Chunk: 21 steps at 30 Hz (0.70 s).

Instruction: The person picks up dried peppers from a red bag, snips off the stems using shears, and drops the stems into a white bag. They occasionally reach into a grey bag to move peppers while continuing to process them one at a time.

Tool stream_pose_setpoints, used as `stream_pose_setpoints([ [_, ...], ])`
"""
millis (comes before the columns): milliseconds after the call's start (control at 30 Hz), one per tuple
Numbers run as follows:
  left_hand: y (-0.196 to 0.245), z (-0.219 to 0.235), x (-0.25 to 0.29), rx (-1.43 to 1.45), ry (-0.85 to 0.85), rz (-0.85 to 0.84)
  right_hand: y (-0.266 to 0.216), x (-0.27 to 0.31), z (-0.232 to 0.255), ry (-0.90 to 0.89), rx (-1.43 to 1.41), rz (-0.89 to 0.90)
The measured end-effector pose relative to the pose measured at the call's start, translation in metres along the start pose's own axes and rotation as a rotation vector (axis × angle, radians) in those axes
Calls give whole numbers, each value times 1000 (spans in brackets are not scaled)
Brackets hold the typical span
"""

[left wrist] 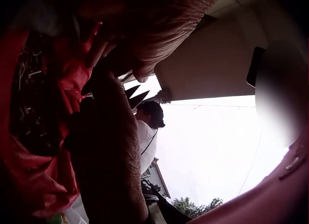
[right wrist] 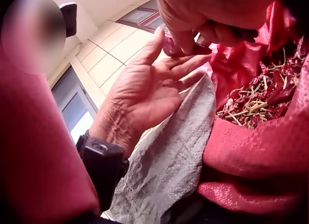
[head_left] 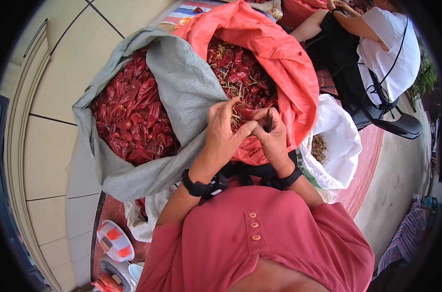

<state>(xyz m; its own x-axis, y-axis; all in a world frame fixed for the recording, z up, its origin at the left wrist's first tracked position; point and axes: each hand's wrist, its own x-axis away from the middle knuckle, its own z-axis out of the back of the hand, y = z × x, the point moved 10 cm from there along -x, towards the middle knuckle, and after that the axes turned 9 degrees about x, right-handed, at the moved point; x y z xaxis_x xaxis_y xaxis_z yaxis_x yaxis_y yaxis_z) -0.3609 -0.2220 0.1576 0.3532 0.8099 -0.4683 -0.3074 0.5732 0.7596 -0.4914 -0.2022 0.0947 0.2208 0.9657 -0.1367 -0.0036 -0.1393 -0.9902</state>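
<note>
My left hand (head_left: 223, 129) holds a dried red chili pepper (head_left: 247, 112) near its fingertips, above the red sack. Close against it, my right hand (head_left: 272, 136) grips small dark scissors (head_left: 268, 121). In the left wrist view the two pointed blades (left wrist: 137, 96) stick out past the fingers, slightly apart; the handles are mostly hidden. The right wrist view shows the left palm (right wrist: 140, 91) turned up, with the chili (right wrist: 171, 46) between its thumb and the right hand. Below the hands, the red sack (head_left: 294, 78) contains chilies and pale stem bits.
A grey sack (head_left: 182, 82) full of red chilies stands on the left, its rim beside my left wrist. At right, a white sack (head_left: 345, 151) contains brownish bits. Another person (head_left: 388, 44) sits at upper right. A plastic basin (head_left: 115, 241) lies at lower left.
</note>
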Motion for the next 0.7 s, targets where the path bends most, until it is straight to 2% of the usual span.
stream_pose_setpoints([
  [67, -24, -11, 3, 171, -56, 168, -4, 4, -8, -56, 64, 27],
  [133, -27, -13, 4, 236, -73, 196, -12, 6, -15, -117, 82, 76],
  [233, -9, -1, 3, 149, -50, 75, -12, 2, 1, -88, -26, 31],
  [300, 1, 3, 5, 55, -61, 52, -40, 0, 7, -73, 90, 114],
  [400, 4, -5, 8, 3, -145, 106, -73, -1, -5, -115, 246, 304],
  [500, 0, -13, 9, 193, -161, 74, -89, 2, -14, -69, 432, 490],
  [600, 9, -14, 12, 192, -142, 14, -97, 10, -17, -17, 565, 585],
  [700, 3, -21, 14, 246, -218, 117, -100, 13, -19, -33, 624, 607],
])
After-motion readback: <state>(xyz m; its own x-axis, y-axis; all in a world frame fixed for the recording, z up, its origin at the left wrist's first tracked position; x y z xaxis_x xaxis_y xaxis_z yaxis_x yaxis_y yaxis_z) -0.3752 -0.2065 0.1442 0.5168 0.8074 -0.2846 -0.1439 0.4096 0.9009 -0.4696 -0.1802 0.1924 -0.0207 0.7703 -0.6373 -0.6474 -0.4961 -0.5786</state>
